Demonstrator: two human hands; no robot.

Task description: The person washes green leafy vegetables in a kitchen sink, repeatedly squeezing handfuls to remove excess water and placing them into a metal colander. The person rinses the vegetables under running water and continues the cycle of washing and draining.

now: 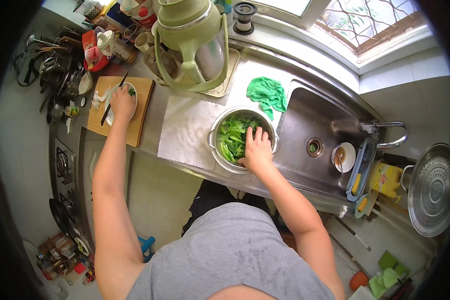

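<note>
My left hand reaches over a white bowl on a wooden cutting board. Some green leaves show beside its fingertips, and the fingers partly hide the bowl's inside. Dark chopsticks lie across the bowl, passing by that hand. My right hand is inside a metal colander with two handles, its fingers on cut leafy greens. Whether either hand grips any greens cannot be made out.
Right of the colander is a steel sink with a faucet and a small bowl holding a spoon. A green cloth lies behind the colander. A large green jug stands at the back. Pans crowd the left corner.
</note>
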